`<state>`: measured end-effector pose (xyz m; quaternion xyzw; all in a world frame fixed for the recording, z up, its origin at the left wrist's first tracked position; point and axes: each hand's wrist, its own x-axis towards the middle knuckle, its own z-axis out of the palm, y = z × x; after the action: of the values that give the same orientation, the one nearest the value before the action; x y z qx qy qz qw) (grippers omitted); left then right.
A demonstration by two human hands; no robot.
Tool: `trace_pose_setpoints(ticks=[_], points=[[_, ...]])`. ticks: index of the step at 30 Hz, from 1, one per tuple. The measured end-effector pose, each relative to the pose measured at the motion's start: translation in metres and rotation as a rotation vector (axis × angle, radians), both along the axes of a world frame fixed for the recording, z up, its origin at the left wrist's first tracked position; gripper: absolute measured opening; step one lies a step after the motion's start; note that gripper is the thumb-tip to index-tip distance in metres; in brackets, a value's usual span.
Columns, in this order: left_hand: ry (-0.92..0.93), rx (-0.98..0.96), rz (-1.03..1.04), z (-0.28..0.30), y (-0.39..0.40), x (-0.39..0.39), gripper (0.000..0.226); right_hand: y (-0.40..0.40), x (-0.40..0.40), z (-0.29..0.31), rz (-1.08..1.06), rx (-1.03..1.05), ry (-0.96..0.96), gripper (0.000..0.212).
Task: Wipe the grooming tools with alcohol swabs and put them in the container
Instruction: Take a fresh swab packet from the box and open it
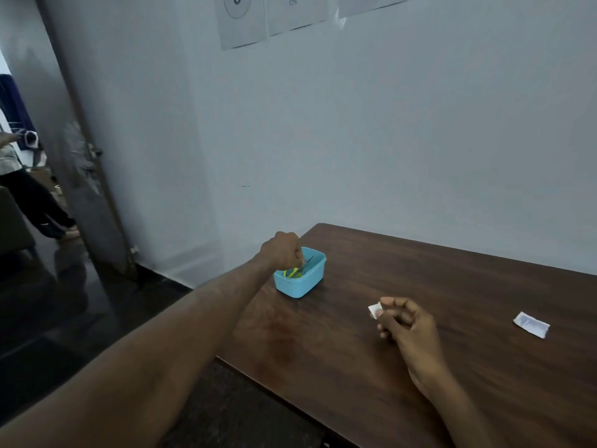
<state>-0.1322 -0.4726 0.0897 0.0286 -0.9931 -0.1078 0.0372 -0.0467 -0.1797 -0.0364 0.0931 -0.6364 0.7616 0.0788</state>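
A small blue container (298,287) stands near the table's far left corner. My left hand (281,251) hovers over its left rim, fingers closed on a thin metal grooming tool (307,262) that angles down into the container. A yellow-green tool (292,273) lies inside. My right hand (407,321) rests over the table's middle, pinching a small white alcohol swab (375,309) between thumb and fingertips.
A torn swab wrapper (531,324) lies on the dark wooden table (355,367) at the right. The white wall runs behind the table. An open door (87,189) and a person standing beyond it are at the far left.
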Motion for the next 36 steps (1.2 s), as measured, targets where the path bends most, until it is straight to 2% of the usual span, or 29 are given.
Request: trace_pose_setpoints(ticks=[6,10,16,18,21,24,29,34,36], points=[[-0.017,-0.152,0.006,-0.007,0.007,-0.001,0.019,0.003,-0.002,0.001,-0.004,-0.012,-0.002,0.018],[0.011,-0.171,-0.037,-0.007,0.008,0.004,0.020,0.002,-0.002,0.003,0.000,-0.043,-0.030,0.017],[0.262,-0.051,-0.071,-0.004,0.018,0.023,0.023,0.004,-0.001,0.003,-0.034,-0.138,-0.074,0.019],[0.363,-0.008,-0.140,-0.008,0.030,0.036,0.029,0.004,-0.001,0.006,-0.053,-0.152,-0.079,0.020],[0.459,-0.059,-0.318,-0.022,0.053,0.060,0.038,0.001,0.002,0.010,-0.088,-0.167,-0.081,0.023],[0.436,-0.104,-0.412,-0.045,0.078,0.079,0.048,0.003,0.006,0.013,-0.140,-0.219,-0.094,0.021],[0.282,-0.017,-0.457,-0.080,0.124,0.100,0.059,0.022,0.022,0.017,-0.254,-0.248,-0.092,0.018],[0.179,0.072,-0.500,-0.094,0.165,0.102,0.060,0.040,0.032,0.019,-0.396,-0.298,-0.070,0.011],[0.162,0.082,-0.528,-0.095,0.182,0.099,0.060,0.049,0.034,0.018,-0.421,-0.252,-0.054,0.009]])
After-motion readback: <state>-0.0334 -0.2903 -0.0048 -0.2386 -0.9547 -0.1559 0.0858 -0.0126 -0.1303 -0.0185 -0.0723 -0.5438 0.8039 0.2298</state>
